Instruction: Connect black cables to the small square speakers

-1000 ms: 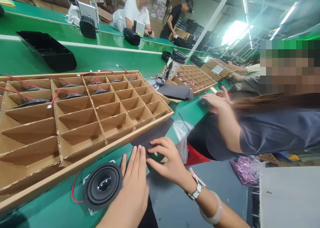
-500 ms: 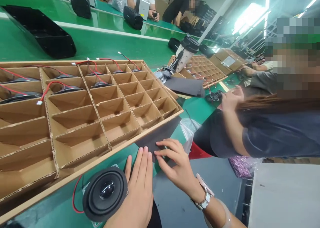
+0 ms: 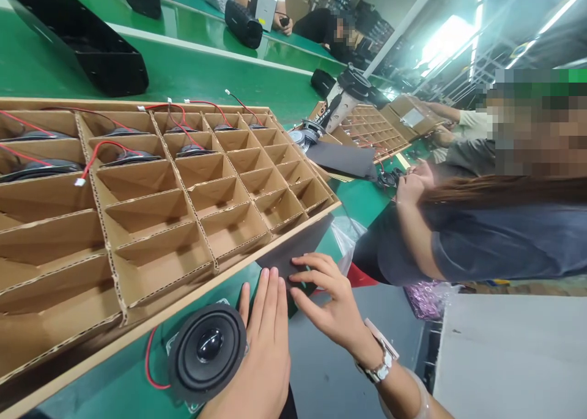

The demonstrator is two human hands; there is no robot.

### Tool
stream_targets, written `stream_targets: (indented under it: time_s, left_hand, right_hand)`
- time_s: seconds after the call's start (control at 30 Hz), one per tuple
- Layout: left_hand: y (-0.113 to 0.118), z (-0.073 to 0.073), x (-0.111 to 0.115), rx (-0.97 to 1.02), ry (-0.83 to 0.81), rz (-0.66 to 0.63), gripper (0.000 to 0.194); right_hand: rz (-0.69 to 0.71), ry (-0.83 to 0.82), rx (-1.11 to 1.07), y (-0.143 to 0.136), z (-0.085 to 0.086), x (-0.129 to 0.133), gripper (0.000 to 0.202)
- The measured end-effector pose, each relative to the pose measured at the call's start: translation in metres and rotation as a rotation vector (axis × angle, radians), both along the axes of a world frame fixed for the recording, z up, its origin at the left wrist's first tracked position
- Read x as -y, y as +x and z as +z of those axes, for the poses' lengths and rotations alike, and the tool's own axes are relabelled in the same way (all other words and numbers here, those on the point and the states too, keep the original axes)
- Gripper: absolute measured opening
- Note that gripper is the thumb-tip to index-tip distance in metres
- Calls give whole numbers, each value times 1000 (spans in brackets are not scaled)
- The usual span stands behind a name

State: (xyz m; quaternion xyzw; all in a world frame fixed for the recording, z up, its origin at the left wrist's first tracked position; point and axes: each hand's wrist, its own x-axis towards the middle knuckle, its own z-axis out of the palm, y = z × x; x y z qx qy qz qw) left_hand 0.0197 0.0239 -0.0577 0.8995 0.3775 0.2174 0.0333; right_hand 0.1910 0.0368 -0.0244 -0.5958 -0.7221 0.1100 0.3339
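My left hand [image 3: 263, 345] lies with its fingers stretched out at the near edge of the green bench, fingertips at a dark grey sheet [image 3: 302, 241]. Right beside it, a round black speaker [image 3: 208, 350] with a red wire faces up. My right hand [image 3: 326, 296] has its fingers apart and slightly bent, fingertips at the same dark sheet. Part of that sheet is under the divided cardboard box [image 3: 156, 248]. Speakers with red wires sit in several of the box's far compartments.
Across the green bench [image 3: 183, 67] are a black housing [image 3: 112, 70] and a black device [image 3: 243, 24]. A patterned cup [image 3: 342, 98] stands beyond the box. At the right, a person in dark clothing [image 3: 495, 241] works with both hands.
The view has shifted slightly, so the box, speaker and my hands appear a little further right. Both my hands keep nearly the same pose at the dark sheet.
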Motion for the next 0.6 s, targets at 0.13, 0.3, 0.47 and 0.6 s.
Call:
stream_targets:
  time_s: [0.13, 0.3, 0.47, 0.6]
  left_hand:
    - [1, -2, -1, 26, -11, -10, 71]
    - [5, -2, 2, 72, -84, 9, 70]
    - [7, -4, 4, 59, -23, 56, 63]
    - [6, -1, 3, -10, 50, 53, 68]
  right_hand:
    - [5, 36, 44, -1, -3, 6, 11]
    - [-35, 39, 44, -6, -8, 10, 9]
    - [-26, -114, 37, 3, -3, 3, 20]
    - [61, -257, 37, 28, 20, -10, 37]
